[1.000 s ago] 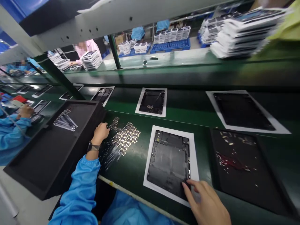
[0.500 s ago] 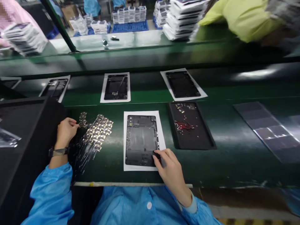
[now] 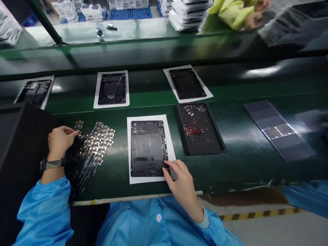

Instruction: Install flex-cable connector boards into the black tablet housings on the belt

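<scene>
Mostly it is the view that has swung rightward since half a second ago; both hands and the work before them keep much the same places on the green worktop (image 3: pixel 205 174). At the left, a bulky black box (image 3: pixel 25 143) stands near the left hand, and its contents would seem easy to reach from there. A shallow black tray (image 3: pixel 218 149) lies to the right, its raised rim likely keeping the red wires (image 3: pixel 194 130) and tiny loose bits from straying. Between them, the black tablet housing (image 3: pixel 146 147) lies inner side up on a white sheet (image 3: pixel 170 147), which probably spares its outer face from scratches while leaving the cavity open to the fingers. Left of it, small circuit boards (image 3: pixel 98 141) overlap in slanting rows, their dark strips (image 3: pixel 85 171) trailing towards the near edge, perhaps so that each can be taken without tangling. The right hand (image 3: pixel 183 186) rests at the housing's near right corner, thumb and forefinger narrowly parted, seemingly to steady it; whether a small part sits between them I cannot tell. The left hand (image 3: pixel 60 140) has its fingertips drawn close together at the pile's far left edge, touching a board, though its grip cannot be made out.
</scene>
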`<state>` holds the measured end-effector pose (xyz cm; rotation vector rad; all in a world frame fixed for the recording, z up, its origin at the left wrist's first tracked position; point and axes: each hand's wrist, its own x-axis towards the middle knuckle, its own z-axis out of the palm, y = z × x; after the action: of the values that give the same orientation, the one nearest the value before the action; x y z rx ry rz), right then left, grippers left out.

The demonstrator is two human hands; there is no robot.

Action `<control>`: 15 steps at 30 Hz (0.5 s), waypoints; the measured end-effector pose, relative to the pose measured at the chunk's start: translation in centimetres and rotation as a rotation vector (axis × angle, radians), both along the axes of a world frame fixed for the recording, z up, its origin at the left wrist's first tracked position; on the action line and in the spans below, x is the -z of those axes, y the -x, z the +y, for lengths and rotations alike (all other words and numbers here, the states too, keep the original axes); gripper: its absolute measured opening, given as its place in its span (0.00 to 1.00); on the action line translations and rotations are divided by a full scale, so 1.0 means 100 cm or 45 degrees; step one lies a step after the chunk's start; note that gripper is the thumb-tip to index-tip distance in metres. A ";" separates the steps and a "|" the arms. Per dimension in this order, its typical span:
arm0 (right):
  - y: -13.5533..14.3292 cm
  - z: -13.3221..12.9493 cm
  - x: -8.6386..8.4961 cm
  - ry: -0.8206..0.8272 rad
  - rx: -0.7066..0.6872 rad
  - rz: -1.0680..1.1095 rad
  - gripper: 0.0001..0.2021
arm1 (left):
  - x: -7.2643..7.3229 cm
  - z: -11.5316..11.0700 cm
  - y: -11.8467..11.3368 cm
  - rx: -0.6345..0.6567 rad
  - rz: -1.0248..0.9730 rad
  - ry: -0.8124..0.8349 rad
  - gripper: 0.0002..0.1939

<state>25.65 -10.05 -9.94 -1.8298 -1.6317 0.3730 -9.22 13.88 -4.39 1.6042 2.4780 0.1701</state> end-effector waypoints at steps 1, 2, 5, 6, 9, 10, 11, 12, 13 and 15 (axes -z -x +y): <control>0.000 0.000 0.000 0.020 0.011 0.017 0.07 | 0.001 0.000 0.002 -0.016 -0.028 -0.023 0.06; 0.001 0.000 -0.001 0.041 0.022 0.020 0.06 | 0.001 0.001 0.003 -0.035 -0.064 -0.054 0.06; 0.000 0.004 -0.001 0.095 0.015 -0.021 0.05 | -0.002 0.002 0.006 -0.088 -0.186 -0.171 0.07; -0.001 0.006 -0.001 0.107 -0.006 -0.033 0.05 | -0.004 0.001 0.006 -0.093 -0.222 -0.215 0.06; -0.005 0.011 -0.002 0.137 -0.103 -0.052 0.07 | -0.018 -0.004 0.006 -0.079 -0.284 -0.312 0.09; -0.008 0.013 -0.003 0.139 -0.135 -0.060 0.07 | -0.024 -0.007 0.005 -0.065 -0.282 -0.337 0.09; -0.010 0.015 -0.003 0.134 -0.161 -0.070 0.07 | -0.030 -0.010 0.004 -0.040 -0.271 -0.354 0.08; -0.013 0.018 -0.004 0.126 -0.182 -0.081 0.06 | -0.037 -0.014 0.003 -0.010 -0.249 -0.368 0.08; -0.015 0.020 -0.005 0.115 -0.199 -0.090 0.06 | -0.045 -0.019 0.001 0.027 -0.223 -0.378 0.08; -0.017 0.026 -0.007 0.091 -0.230 -0.101 0.06 | -0.059 -0.029 -0.005 0.089 -0.166 -0.413 0.09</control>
<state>27.34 -7.47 -9.28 -1.7740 -1.8671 0.4478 -8.73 11.03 1.51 1.7310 2.3838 0.6749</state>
